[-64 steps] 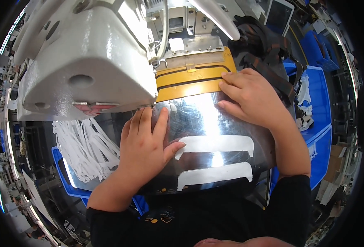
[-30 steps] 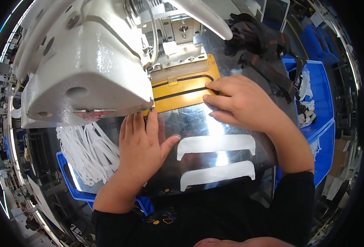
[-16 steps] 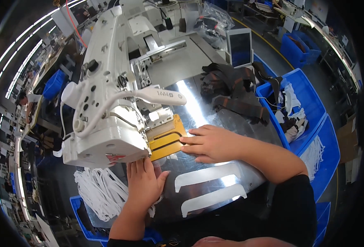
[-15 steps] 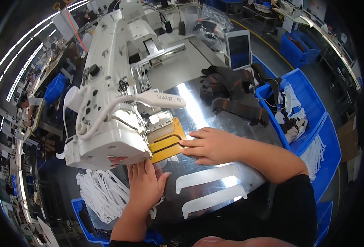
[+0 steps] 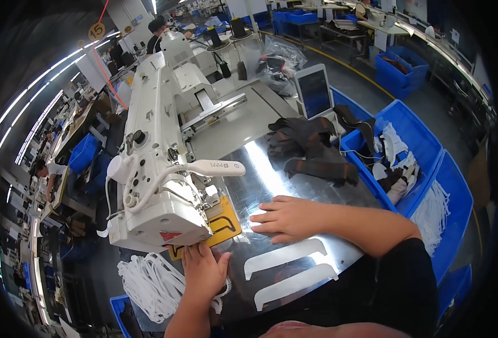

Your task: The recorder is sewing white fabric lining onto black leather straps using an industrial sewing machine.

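A white industrial sewing machine (image 5: 173, 222) stands at left centre, its head over a flat yellow template plate (image 5: 229, 217) with dark-edged slots. Part of the plate is hidden beneath the head. My left hand (image 5: 205, 273) is open, palm down, fingertips at the plate's near edge below the head; whether they press on it I cannot tell. My right hand (image 5: 294, 218) rests open on the shiny metal table (image 5: 260, 191), its fingertips slightly apart from the plate's right side. Two white curved fabric pieces (image 5: 285, 258) lie on the table in front of my right hand.
White strips (image 5: 150, 287) lie heaped left of my left hand. Dark fabric pieces (image 5: 308, 143) lie at the table's far right, near a screen (image 5: 315, 93). Blue bins (image 5: 398, 158) with fabric stand along the right. A white handle-shaped part (image 5: 215, 168) juts from the machine.
The yellow plate has shifted left, farther under the machine head. My right fingertips, which were at its edge, are now apart from it. My view has tilted up a little.
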{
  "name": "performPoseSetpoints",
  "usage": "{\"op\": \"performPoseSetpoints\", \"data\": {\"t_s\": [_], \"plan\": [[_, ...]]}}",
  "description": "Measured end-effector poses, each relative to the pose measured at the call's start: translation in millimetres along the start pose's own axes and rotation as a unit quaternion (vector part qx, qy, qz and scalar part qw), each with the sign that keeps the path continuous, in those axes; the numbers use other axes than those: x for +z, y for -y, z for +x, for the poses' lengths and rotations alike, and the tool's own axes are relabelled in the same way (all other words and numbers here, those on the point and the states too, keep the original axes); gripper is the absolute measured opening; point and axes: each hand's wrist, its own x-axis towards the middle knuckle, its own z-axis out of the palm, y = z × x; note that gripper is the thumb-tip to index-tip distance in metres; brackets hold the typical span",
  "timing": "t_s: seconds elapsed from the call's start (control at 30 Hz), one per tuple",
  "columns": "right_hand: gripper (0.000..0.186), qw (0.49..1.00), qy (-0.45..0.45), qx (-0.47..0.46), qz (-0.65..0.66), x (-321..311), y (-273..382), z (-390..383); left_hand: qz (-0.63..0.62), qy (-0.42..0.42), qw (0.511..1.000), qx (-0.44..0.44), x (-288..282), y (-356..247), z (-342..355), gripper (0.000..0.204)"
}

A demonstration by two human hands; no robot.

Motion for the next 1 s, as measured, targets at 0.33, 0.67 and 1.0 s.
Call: {"op": "performPoseSetpoints", "data": {"t_s": [0.33,0.67,1.0], "plan": [[0.056,1.000,0.002,0.002,0.006,1,0,4,-0.006,-0.002,1.000,-0.003,5,13,1,0.079],[0.057,1.000,-0.015,0.002,0.003,-2,2,1,-0.022,0.021,0.999,-0.013,0,8,3,0.082],[0.059,0.999,-0.007,0.025,0.027,-2,1,6,-0.016,0.059,0.998,-0.034,3,15,2,0.081]]}}
